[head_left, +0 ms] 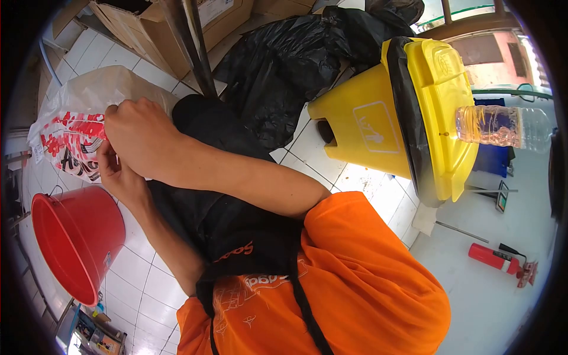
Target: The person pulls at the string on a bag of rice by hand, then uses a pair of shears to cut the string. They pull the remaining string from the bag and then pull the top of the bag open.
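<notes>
A whitish, partly see-through plastic bag (pixel 112 83) stands at the left, with a red floral print and black lettering on its near side. My right hand (pixel 140 133) is closed at the bag's printed edge, its fingers mostly hidden behind the knuckles. Just below it, my left hand (pixel 122 179) has thumb and fingers pinched together against the same printed part. The two hands touch or nearly touch. Below the bag sits a red bucket (pixel 83 236), tilted in this view, with its open mouth toward the lower left.
A yellow pedal bin (pixel 367 118) with a black liner stands at right, a clear plastic bottle (pixel 503 126) on its lid. Black plastic bags (pixel 278 71) lie beyond my lap. Cardboard boxes (pixel 154 41) and a metal leg (pixel 192 47) are at the top; a fire extinguisher (pixel 494 258) is at right.
</notes>
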`<state>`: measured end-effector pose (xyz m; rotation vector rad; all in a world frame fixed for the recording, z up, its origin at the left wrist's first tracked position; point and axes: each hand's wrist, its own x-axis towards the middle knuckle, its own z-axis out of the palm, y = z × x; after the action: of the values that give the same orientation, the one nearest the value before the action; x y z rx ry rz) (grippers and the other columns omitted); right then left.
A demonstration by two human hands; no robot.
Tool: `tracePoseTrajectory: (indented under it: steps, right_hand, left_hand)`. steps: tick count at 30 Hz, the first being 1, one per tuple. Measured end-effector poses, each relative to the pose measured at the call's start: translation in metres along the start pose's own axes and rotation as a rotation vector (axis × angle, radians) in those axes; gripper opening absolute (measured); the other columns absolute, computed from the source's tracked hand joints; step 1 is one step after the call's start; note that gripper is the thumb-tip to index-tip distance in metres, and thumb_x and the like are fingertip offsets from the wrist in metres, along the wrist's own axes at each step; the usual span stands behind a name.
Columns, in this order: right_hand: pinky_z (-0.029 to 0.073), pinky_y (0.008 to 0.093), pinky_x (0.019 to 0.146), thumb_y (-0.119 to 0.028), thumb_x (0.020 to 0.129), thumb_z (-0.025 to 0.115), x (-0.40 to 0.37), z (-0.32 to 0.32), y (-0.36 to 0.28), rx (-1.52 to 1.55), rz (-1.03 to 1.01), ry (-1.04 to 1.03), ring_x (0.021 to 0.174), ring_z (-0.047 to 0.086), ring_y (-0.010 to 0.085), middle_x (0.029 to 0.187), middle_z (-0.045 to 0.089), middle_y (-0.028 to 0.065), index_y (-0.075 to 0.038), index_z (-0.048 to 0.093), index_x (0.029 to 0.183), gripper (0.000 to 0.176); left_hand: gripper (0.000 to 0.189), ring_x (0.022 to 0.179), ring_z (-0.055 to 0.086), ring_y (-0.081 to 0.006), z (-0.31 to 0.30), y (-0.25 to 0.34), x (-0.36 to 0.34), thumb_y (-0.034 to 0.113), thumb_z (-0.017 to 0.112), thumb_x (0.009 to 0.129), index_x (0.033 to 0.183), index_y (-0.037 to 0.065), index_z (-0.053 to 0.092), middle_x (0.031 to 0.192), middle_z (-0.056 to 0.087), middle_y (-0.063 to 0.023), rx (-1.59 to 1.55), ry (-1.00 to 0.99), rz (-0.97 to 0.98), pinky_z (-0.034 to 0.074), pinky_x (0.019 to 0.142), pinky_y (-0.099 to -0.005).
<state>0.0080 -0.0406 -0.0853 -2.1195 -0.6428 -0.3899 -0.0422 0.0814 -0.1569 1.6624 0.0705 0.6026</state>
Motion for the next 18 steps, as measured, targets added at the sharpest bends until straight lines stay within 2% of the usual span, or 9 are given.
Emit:
tracePoseTrajectory:
  steps: [4, 6, 7, 9, 11, 13, 15, 17, 18]
  right_hand:
    - [0.056, 0.047, 0.065, -0.01, 0.071, 0.07, 0.009, 0.0, 0.008, -0.045, -0.14, -0.072, 0.067, 0.068, 0.0402, 0.074, 0.066, 0.0246, 0.008, 0.066, 0.073, 0.019]
    - [0.056, 0.0476, 0.066, -0.011, 0.07, 0.07, 0.014, 0.003, 0.015, -0.012, -0.121, -0.094, 0.068, 0.068, 0.0407, 0.074, 0.066, 0.0248, 0.008, 0.066, 0.072, 0.02]
    - [0.056, 0.0483, 0.067, -0.013, 0.07, 0.07, 0.017, 0.005, 0.019, 0.027, -0.104, -0.116, 0.069, 0.068, 0.0412, 0.074, 0.066, 0.025, 0.007, 0.066, 0.07, 0.021]
    - [0.055, 0.0488, 0.067, -0.014, 0.07, 0.071, 0.015, 0.012, 0.02, -0.002, -0.067, -0.084, 0.07, 0.068, 0.0414, 0.073, 0.066, 0.0253, 0.008, 0.066, 0.073, 0.022]
    - [0.055, 0.0493, 0.067, -0.015, 0.07, 0.071, 0.008, 0.019, 0.02, -0.023, -0.026, -0.051, 0.071, 0.068, 0.0417, 0.073, 0.065, 0.0256, 0.008, 0.066, 0.075, 0.023]
    - [0.055, 0.0493, 0.067, -0.015, 0.071, 0.071, 0.003, 0.023, 0.02, 0.014, 0.079, -0.036, 0.072, 0.068, 0.0415, 0.074, 0.065, 0.0269, 0.009, 0.065, 0.085, 0.029]
    - [0.055, 0.0488, 0.066, -0.016, 0.072, 0.071, 0.0, 0.026, 0.021, 0.036, 0.107, -0.021, 0.072, 0.068, 0.0416, 0.075, 0.065, 0.0268, 0.01, 0.064, 0.089, 0.032]
    - [0.054, 0.0483, 0.066, -0.017, 0.072, 0.071, -0.003, 0.03, 0.022, 0.057, 0.147, 0.001, 0.071, 0.068, 0.0416, 0.076, 0.065, 0.0268, 0.01, 0.063, 0.093, 0.035]
    - [0.054, 0.0479, 0.066, -0.017, 0.072, 0.071, -0.005, 0.035, 0.023, 0.076, 0.145, 0.015, 0.071, 0.068, 0.0413, 0.077, 0.065, 0.0266, 0.011, 0.063, 0.094, 0.036]
  left_hand:
    - [0.024, 0.101, 0.061, -0.014, -0.006, 0.001, 0.004, 0.01, 0.06, 0.099, 0.118, -0.004, 0.059, 0.112, 0.065, -0.0102, -0.004, -0.04, -0.042, 0.05, 0.09, -0.0291]
    - [0.031, 0.102, 0.062, -0.0153, -0.006, 0.006, 0.008, 0.024, 0.055, 0.103, 0.117, -0.003, 0.061, 0.112, 0.066, -0.0113, -0.146, -0.022, -0.188, 0.051, 0.09, -0.0314]
    - [0.031, 0.102, 0.062, -0.0153, -0.005, 0.007, 0.01, 0.024, 0.055, 0.103, 0.117, -0.003, 0.061, 0.112, 0.066, -0.0113, -0.157, -0.023, -0.184, 0.051, 0.09, -0.0314]
    - [0.039, 0.104, 0.063, -0.0175, 0.0, 0.012, 0.014, 0.034, 0.052, 0.104, 0.117, -0.002, 0.062, 0.113, 0.066, -0.0116, -0.313, 0.05, -0.338, 0.051, 0.09, -0.0332]
    - [0.037, 0.105, 0.064, -0.0197, 0.011, 0.022, 0.017, 0.031, 0.054, 0.103, 0.119, -0.002, 0.061, 0.115, 0.066, -0.0122, -0.296, 0.094, -0.404, 0.051, 0.091, -0.0337]
    - [0.035, 0.106, 0.064, -0.0202, 0.009, 0.015, 0.022, 0.028, 0.054, 0.103, 0.12, -0.001, 0.06, 0.117, 0.065, -0.0126, -0.258, 0.105, -0.469, 0.051, 0.09, -0.0331]
    - [0.036, 0.107, 0.064, -0.0203, 0.0, 0.001, 0.026, 0.025, 0.053, 0.102, 0.125, -0.003, 0.059, 0.119, 0.064, -0.013, -0.259, 0.043, -0.452, 0.051, 0.09, -0.0318]
    - [0.04, 0.108, 0.063, -0.0201, 0.002, 0.004, 0.023, 0.023, 0.052, 0.102, 0.132, -0.003, 0.056, 0.12, 0.064, -0.0128, -0.209, 0.16, -0.469, 0.052, 0.089, -0.0312]
    - [0.042, 0.107, 0.064, -0.0206, 0.001, 0.006, 0.022, 0.022, 0.051, 0.103, 0.135, -0.004, 0.055, 0.12, 0.064, -0.0139, -0.163, 0.15, -0.448, 0.052, 0.088, -0.0313]
